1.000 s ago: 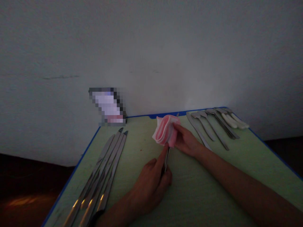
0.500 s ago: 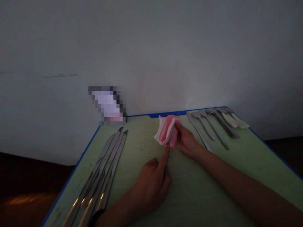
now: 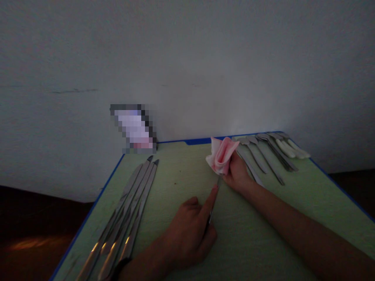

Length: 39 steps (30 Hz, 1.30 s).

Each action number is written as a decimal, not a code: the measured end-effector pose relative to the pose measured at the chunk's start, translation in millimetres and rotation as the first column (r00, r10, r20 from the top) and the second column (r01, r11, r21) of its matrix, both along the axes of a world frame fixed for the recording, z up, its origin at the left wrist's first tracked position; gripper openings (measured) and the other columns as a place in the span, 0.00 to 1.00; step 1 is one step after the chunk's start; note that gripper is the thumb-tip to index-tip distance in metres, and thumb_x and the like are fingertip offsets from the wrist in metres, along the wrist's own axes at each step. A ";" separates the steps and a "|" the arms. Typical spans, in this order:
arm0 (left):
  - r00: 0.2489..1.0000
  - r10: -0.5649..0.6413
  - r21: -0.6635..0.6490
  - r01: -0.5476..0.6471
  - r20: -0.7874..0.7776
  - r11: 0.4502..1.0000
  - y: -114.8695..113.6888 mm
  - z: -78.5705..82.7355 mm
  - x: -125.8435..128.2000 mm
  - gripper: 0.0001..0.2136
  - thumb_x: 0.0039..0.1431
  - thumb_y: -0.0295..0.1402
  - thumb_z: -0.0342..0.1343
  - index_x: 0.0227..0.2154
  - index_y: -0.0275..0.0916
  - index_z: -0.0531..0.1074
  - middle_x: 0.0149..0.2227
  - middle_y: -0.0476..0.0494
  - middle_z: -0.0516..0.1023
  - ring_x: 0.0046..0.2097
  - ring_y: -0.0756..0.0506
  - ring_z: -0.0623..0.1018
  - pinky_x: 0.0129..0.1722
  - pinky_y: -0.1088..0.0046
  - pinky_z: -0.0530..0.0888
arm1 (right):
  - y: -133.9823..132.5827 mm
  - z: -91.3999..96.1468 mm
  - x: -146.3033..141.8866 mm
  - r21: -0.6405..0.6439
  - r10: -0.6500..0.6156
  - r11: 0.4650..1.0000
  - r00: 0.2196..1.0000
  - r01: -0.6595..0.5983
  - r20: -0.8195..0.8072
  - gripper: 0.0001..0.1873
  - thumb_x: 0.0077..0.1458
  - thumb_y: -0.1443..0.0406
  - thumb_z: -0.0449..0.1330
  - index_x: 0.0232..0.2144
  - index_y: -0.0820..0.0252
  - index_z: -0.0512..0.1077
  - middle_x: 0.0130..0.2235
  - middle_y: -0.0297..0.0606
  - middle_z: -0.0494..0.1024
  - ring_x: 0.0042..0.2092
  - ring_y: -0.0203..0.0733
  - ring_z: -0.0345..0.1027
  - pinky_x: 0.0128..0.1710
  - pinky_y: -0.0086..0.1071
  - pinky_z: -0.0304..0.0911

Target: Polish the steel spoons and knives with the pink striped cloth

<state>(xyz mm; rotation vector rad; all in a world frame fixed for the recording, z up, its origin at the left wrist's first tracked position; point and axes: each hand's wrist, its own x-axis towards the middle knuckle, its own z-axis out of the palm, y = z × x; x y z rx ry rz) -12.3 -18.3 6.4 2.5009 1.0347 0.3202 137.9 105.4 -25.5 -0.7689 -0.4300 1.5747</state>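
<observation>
My left hand is closed around the handle of a slim metal knife, its index finger stretched along the top. The knife points away and up to the right, and its far end is hidden at the cloth. A folded pink and white cloth is gripped in my right hand, bunched around the knife's far end. Whether the cloth presses on the metal cannot be seen. Several long table knives lie side by side to the left of my left hand, near my wrist.
Behind my right hand, several spoons and other metal cutlery lie in a row, with white-handled pieces at the far right. A blurred, lit screen leans on the wall. The green table has a blue edge.
My right hand and the cloth have moved right and slightly away along the knife. My left hand has shifted slightly right, and more metal shows between its fingertip and the cloth.
</observation>
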 end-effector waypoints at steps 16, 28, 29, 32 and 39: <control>0.956 0.257 -0.158 -0.235 0.140 0.959 2.9 -1.9 -1.6 0.22 0.63 0.32 0.39 0.59 0.36 0.47 0.32 0.45 0.71 0.35 0.45 0.71 0.37 0.64 0.69 | -22.7 -1.6 -12.6 0.137 0.154 0.968 0.929 -0.211 0.337 0.21 0.50 0.48 0.55 0.26 0.60 0.72 0.23 0.32 0.72 0.26 0.34 0.62 0.28 0.29 0.58; 0.966 0.225 -0.230 -0.191 0.131 0.954 5.1 -0.7 -2.0 0.27 0.60 0.30 0.42 0.62 0.39 0.42 0.34 0.46 0.70 0.34 0.46 0.71 0.38 0.65 0.69 | -18.5 6.9 -16.4 -0.022 0.119 0.993 0.993 -0.119 -0.001 0.12 0.51 0.56 0.57 0.30 0.59 0.71 0.26 0.32 0.75 0.28 0.37 0.66 0.30 0.30 0.62; 0.970 0.203 -0.227 -0.171 0.130 0.959 5.1 -0.6 -2.8 0.29 0.60 0.30 0.43 0.62 0.39 0.41 0.34 0.46 0.70 0.34 0.45 0.71 0.39 0.64 0.69 | -15.8 8.2 -15.3 -0.054 0.097 0.994 0.994 -0.099 -0.044 0.11 0.51 0.56 0.57 0.31 0.58 0.71 0.27 0.32 0.76 0.29 0.38 0.67 0.30 0.30 0.63; 0.978 0.166 -0.199 -0.139 0.128 0.970 4.6 -0.3 -5.4 0.30 0.59 0.30 0.42 0.63 0.39 0.40 0.32 0.47 0.69 0.37 0.44 0.71 0.42 0.62 0.68 | -10.8 11.7 -10.9 -0.086 0.065 0.993 0.989 -0.078 -0.135 0.10 0.55 0.57 0.54 0.32 0.56 0.71 0.26 0.31 0.76 0.29 0.37 0.68 0.28 0.29 0.64; 0.971 0.186 -0.240 -0.147 0.151 0.960 3.3 2.7 -4.8 0.26 0.58 0.29 0.45 0.59 0.42 0.46 0.36 0.45 0.71 0.37 0.44 0.71 0.38 0.66 0.69 | -9.4 12.1 -5.0 -0.083 0.072 0.993 0.987 -0.085 -0.143 0.14 0.56 0.56 0.52 0.25 0.57 0.69 0.19 0.30 0.70 0.19 0.34 0.58 0.21 0.28 0.59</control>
